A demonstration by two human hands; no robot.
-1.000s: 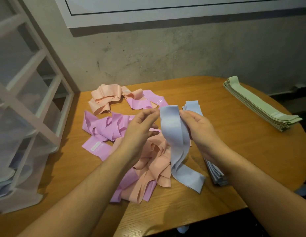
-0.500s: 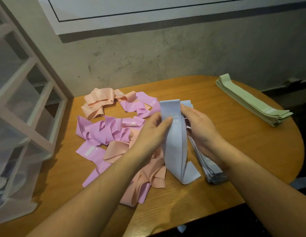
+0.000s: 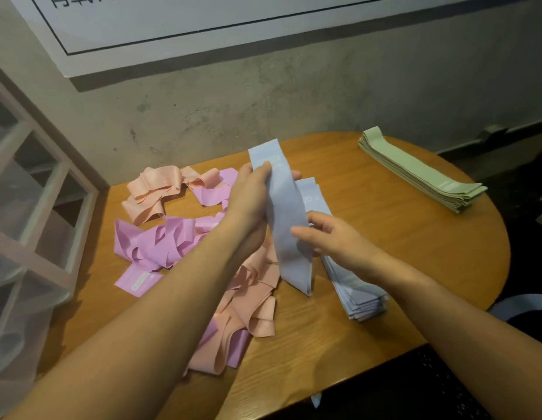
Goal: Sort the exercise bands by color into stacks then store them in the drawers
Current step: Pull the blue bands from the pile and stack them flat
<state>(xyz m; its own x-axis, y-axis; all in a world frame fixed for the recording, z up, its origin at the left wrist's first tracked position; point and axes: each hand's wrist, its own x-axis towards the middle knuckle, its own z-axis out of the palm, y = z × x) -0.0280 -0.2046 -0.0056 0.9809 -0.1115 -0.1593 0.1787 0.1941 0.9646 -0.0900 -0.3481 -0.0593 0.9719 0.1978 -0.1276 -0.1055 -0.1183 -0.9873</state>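
Table (image 3: 394, 237): round, wooden, orange-brown.
Loose pile (image 3: 172, 237): purple and peach bands, tangled, left of the hands.
Green stack (image 3: 421, 174): neat, far right.
Blue stack (image 3: 354, 286): flat, under the right hand.
Blue band (image 3: 289, 219): pale, folded flat, held tilted above the table.
Left hand (image 3: 251, 204): grasps the band's upper part.
Right hand (image 3: 333, 241): fingers relaxed, touching the band's edge.

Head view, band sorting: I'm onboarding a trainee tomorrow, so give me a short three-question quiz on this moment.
1. True or false: the left hand holds the blue band near its upper end.
2. Which colour is already in a neat stack at the table's far right? A) pink B) green C) peach
3. Fill in: the right hand touches the blue band while above the ____ stack.

Key: 1 true. 2 B, the green stack; purple bands and peach bands lie unsorted on the table. 3 blue.
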